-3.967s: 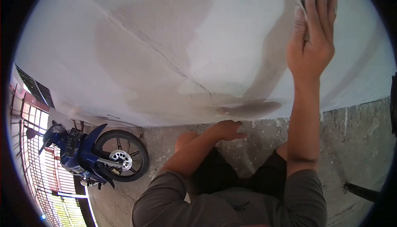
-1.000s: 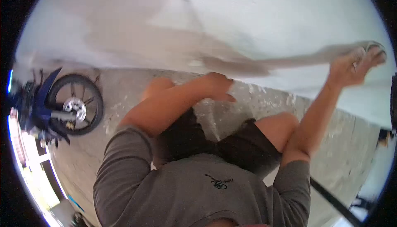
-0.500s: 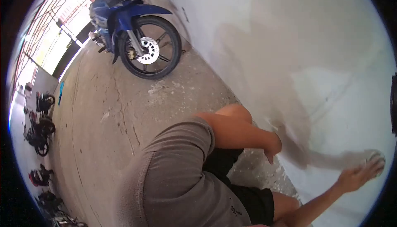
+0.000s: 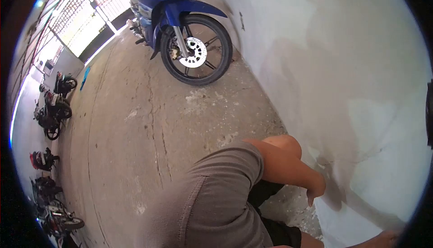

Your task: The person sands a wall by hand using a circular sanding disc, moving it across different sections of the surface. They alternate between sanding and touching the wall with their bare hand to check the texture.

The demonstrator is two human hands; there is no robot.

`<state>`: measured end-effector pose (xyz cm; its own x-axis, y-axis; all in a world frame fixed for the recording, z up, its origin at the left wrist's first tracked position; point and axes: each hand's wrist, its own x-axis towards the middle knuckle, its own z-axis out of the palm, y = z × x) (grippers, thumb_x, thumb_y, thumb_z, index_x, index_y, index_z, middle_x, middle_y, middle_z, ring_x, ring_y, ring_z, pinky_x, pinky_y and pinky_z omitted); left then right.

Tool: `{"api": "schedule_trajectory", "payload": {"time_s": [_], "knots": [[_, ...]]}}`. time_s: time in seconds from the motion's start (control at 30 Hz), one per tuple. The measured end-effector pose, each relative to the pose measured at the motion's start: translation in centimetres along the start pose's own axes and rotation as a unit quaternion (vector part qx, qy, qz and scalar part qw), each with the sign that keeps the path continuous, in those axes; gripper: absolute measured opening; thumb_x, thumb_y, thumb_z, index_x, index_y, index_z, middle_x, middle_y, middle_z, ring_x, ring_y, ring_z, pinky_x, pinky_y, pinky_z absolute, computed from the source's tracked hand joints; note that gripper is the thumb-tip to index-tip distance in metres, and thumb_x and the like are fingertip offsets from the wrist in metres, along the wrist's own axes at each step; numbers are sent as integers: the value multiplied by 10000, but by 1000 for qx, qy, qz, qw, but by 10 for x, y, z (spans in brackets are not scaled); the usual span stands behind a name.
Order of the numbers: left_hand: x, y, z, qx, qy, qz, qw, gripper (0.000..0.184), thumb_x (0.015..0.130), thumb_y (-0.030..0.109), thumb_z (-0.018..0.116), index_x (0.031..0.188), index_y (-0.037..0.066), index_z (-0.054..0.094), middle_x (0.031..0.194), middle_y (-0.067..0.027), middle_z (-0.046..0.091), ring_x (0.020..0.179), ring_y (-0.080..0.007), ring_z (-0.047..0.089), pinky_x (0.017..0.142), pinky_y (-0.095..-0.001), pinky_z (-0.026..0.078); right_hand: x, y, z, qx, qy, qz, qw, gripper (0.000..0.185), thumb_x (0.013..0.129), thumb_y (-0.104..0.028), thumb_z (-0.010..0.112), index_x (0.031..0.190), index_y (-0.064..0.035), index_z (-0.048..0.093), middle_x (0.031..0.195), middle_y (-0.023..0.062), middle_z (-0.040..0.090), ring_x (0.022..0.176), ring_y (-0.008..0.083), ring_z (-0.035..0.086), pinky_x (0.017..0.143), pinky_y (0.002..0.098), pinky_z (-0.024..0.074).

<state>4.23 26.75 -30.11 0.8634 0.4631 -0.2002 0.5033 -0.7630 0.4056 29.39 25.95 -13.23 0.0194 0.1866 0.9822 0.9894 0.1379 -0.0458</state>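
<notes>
My left arm, in a grey short sleeve (image 4: 232, 169), reaches past my bent knee (image 4: 284, 145). My left hand (image 4: 318, 187) hangs bent at the wrist near the foot of the white wall (image 4: 383, 126). One digit points down; the other fingers are hidden, and nothing shows in it. Low at the right, my right hand (image 4: 385, 239) is close against the wall. The dark image edge cuts off its fingers. Half a second ago they pressed a small whitish-grey thing to the wall; its kind cannot be made out.
A blue motorbike (image 4: 178, 27) stands by the wall ahead, its front wheel (image 4: 224, 58) turned toward me. Several parked motorbikes (image 4: 56, 106) line the far left side. Cracked concrete floor (image 4: 122, 144) lies between. A barred gate (image 4: 81, 22) is at the back.
My view has turned, so the motorbike and my left arm sit further right and my arm lower. My right hand has dropped toward the bottom right edge, its fingers out of sight.
</notes>
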Motion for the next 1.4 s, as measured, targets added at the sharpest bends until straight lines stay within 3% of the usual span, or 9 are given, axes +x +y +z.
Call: {"api": "schedule_trajectory", "payload": {"time_s": [0.17, 0.37, 0.43, 0.63, 0.73, 0.83, 0.97, 1.1, 1.4], "knots": [[10, 1, 2, 1, -2, -1, 1000, 671, 837, 639, 622, 1024, 4, 732, 1042, -197, 709, 1008, -397, 662, 861, -505, 504, -29, -57, 5, -23, -75, -120, 990, 654, 1069, -442, 262, 1420, 86, 423, 1555, 262, 300, 1461, 454, 208, 1185, 560, 196], [20, 3, 6, -5, -2, 4, 1000, 672, 835, 642, 622, 1026, 8, 736, 1054, -198, 709, 1021, -397, 659, 873, -503, 500, -43, -27, -3, -1, -4, 75, 997, 709, 1060, -487, 197, 1457, 75, 371, 1557, 296, 264, 1450, 499, 194, 1183, 576, 181], [24, 3, 8, -3, -4, 6, 1000, 673, 835, 643, 622, 1027, 9, 737, 1058, -198, 708, 1025, -397, 658, 877, -502, 499, -94, 12, 30, -30, -60, -63, 996, 668, 1072, -436, 170, 1472, 71, 342, 1564, 284, 255, 1445, 503, 195, 1175, 572, 218], [26, -2, 25, -9, -58, -13, 998, 674, 833, 647, 621, 1029, 13, 740, 1070, -199, 708, 1037, -398, 655, 890, -500, 495, -59, 24, 11, 49, 2, -20, 999, 612, 1064, -438, 309, 1488, 0, 363, 1575, 218, 290, 1456, 482, 194, 1196, 568, 149], [15, -19, 53, -6, -155, -30, 987, 675, 832, 649, 621, 1030, 15, 742, 1076, -199, 707, 1043, -398, 653, 896, -499, 494, -102, 67, 38, -55, 5, -143, 988, 467, 1025, -228, 392, 1455, -54, 444, 1509, 173, 420, 1396, 399, 370, 1162, 481, 299], [11, -24, 66, 11, -189, -27, 981, 671, 826, 641, 633, 1021, 7, 739, 1052, -207, 709, 1022, -401, 659, 883, -499, 498, -107, 38, 13, -57, -39, -124, 990, 417, 1000, -160, 427, 1398, -90, 527, 1470, 135, 492, 1337, 360, 480, 1107, 435, 412], [5, -21, 62, -13, -151, -39, 988, 668, 815, 622, 658, 985, -21, 726, 999, -217, 711, 963, -401, 676, 837, -503, 511, -101, 79, 0, -178, -98, 166, 965, 446, 1028, -213, 450, 1456, -90, 474, 1516, 158, 427, 1350, 246, 491, 1029, 352, 491], [7, -24, 60, -12, -151, -20, 988, 691, 815, 624, 657, 1008, -36, 712, 999, -214, 712, 971, -401, 675, 846, -498, 509, -105, 46, 18, -121, -15, -65, 990, 455, 1007, -135, 447, 1460, -107, 475, 1514, 152, 433, 1335, 314, 499, 1067, 408, 455], [-2, -19, 55, -24, -116, -44, 992, 662, 791, 573, 687, 1052, -35, 693, 1052, -247, 686, 1034, -426, 640, 931, -486, 494, -104, 24, 17, -12, -23, -108, 994, 419, 1033, -215, 472, 1395, -11, 531, 1493, 194, 447, 1404, 408, 378, 1160, 506, 304]]}}
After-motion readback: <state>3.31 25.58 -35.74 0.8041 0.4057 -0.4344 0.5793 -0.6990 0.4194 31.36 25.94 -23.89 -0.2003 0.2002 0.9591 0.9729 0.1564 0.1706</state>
